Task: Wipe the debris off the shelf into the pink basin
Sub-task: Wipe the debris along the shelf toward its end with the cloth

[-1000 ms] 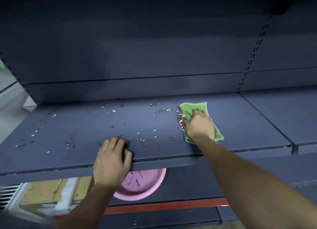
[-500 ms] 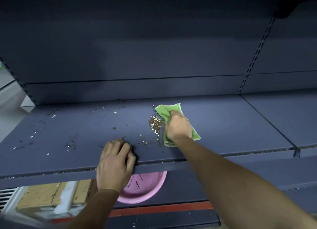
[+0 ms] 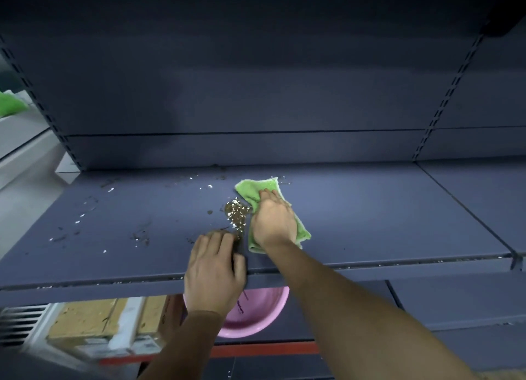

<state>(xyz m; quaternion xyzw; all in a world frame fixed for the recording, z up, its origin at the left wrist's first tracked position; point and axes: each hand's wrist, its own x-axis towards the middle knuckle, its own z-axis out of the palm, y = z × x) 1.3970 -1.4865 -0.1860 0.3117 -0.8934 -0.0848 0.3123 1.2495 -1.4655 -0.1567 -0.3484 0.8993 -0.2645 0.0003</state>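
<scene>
A dark grey shelf (image 3: pixel 370 214) carries scattered white and brown debris (image 3: pixel 139 235) on its left half. A denser pile of debris (image 3: pixel 236 214) lies just left of a green cloth (image 3: pixel 256 188). My right hand (image 3: pixel 273 220) presses flat on the cloth, covering its middle. My left hand (image 3: pixel 213 271) rests on the shelf at the front edge, its fingers close to the pile. The pink basin (image 3: pixel 256 311) sits on the level below, under the front edge and partly hidden by my left wrist.
Cardboard boxes (image 3: pixel 85 322) lie below on the left, beside the basin. A red strip (image 3: pixel 270 348) runs under the lower level. A slotted upright (image 3: pixel 444 94) and a seam divide off the neighbouring shelf panel (image 3: pixel 484 194). Something green (image 3: pixel 8 103) shows at far left.
My right hand has slid the cloth leftward, gathering debris into a pile that now lies near my left hand. My left hand has stayed at the front edge.
</scene>
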